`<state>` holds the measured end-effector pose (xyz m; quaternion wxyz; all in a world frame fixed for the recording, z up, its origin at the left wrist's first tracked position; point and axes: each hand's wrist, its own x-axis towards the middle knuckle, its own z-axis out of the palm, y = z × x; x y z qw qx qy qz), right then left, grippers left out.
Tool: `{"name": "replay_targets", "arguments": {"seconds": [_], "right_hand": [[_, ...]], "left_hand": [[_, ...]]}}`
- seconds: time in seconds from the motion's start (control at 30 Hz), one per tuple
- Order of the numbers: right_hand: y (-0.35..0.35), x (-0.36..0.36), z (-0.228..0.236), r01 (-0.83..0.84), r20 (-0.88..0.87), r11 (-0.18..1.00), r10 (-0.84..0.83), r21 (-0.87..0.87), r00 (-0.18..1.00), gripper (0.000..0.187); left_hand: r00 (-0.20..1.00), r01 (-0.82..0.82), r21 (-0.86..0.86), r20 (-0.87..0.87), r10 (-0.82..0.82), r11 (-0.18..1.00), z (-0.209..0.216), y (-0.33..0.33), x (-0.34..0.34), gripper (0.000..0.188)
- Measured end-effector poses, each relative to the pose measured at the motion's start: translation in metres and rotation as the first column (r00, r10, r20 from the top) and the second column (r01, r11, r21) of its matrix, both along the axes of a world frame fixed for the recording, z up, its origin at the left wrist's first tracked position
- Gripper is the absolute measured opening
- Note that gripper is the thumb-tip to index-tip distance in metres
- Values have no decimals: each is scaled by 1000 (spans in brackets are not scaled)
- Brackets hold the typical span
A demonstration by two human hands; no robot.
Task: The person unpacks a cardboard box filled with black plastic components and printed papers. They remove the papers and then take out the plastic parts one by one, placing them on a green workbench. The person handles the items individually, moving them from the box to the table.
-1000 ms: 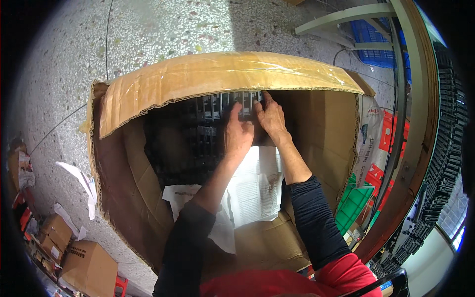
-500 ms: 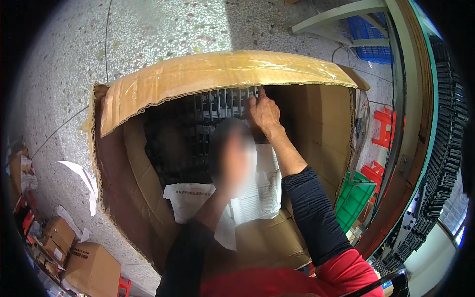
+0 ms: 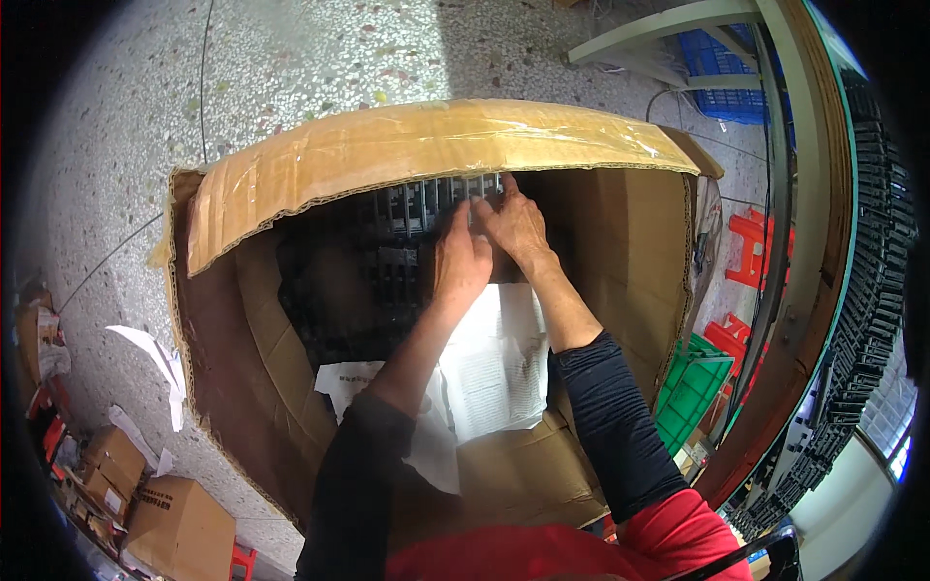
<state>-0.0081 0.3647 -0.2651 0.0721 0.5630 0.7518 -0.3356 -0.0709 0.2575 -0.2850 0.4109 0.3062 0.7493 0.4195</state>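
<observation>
A large open cardboard box [image 3: 620, 261] stands in front of me. At its far side, slim dark parts with silvery edges [image 3: 412, 208] stand in an upright row, partly under the far flap. My right hand [image 3: 515, 228] is at the right end of this row, its index finger along the last part and its thumb turned left. Close beside it, my left hand [image 3: 463, 259] reaches to the same parts, fingers drawn together and index finger forward. What its fingertips hold is hidden. Under my wrists lie white printed sheets [image 3: 499, 373].
The taped far flap [image 3: 436, 140] bends inward over the parts. On the right are a green crate [image 3: 693, 392], red stools [image 3: 751, 250], a blue crate [image 3: 727, 73] and a bench edge with many black parts [image 3: 862, 320]. Smaller cartons [image 3: 179, 528] stand at lower left.
My left hand, blurred and nearer to me before, has moved forward to the row beside my right hand. The right hand stays almost in place.
</observation>
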Motion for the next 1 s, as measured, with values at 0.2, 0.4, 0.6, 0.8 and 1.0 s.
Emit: {"name": "replay_targets", "arguments": {"seconds": [0.2,0.4,0.6,0.8,1.0], "right_hand": [[8,-2,5,-10,58,1000,10,4,998,54],[9,-4,-3,-101,107,994,96,36,990,50],[9,-4,0,-57,117,998,52,40,992,45],[4,0,-1,-42,64,991,34,127,997,43],[0,0,14,20,95,994,-30,111,995,59]], "left_hand": [[997,-28,-47,67,31,999,8,16,4,53],[993,13,-196,118,10,980,16,32,-8,59],[849,-61,-280,490,197,958,27,50,-14,69],[946,7,-229,317,68,974,18,41,-11,68],[977,54,-161,212,-18,985,42,34,-7,65]]}}
